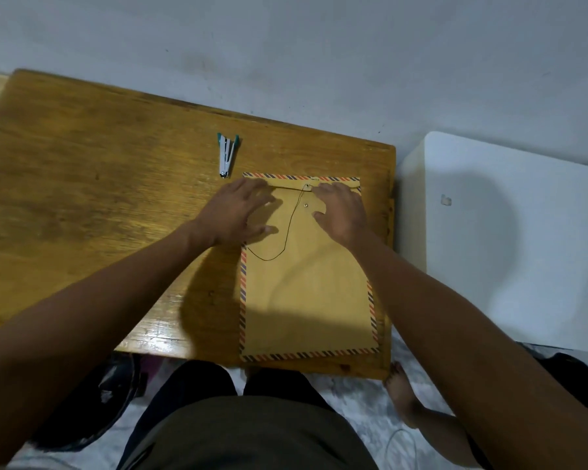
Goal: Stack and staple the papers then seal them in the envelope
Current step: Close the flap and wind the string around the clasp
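Note:
A brown envelope [306, 293] with a red-and-blue striped border lies flat on the right part of the wooden table [99, 184]. Its flap is folded down at the far end. A thin black string [287, 228] trails loose from the flap's button across the envelope. My left hand [241, 212] rests flat on the envelope's far left corner, fingers spread. Fingers apart, my right hand [342, 212] presses on the far right part beside the two buttons. A small white-and-green stapler [226, 154] lies on the table beyond my left hand. No papers show.
A white surface [510, 239] stands to the right of the table, and a grey wall rises behind both. Below the table's near edge are my legs, a bare foot [401, 391] and a dark object [92, 401] on the floor at the left.

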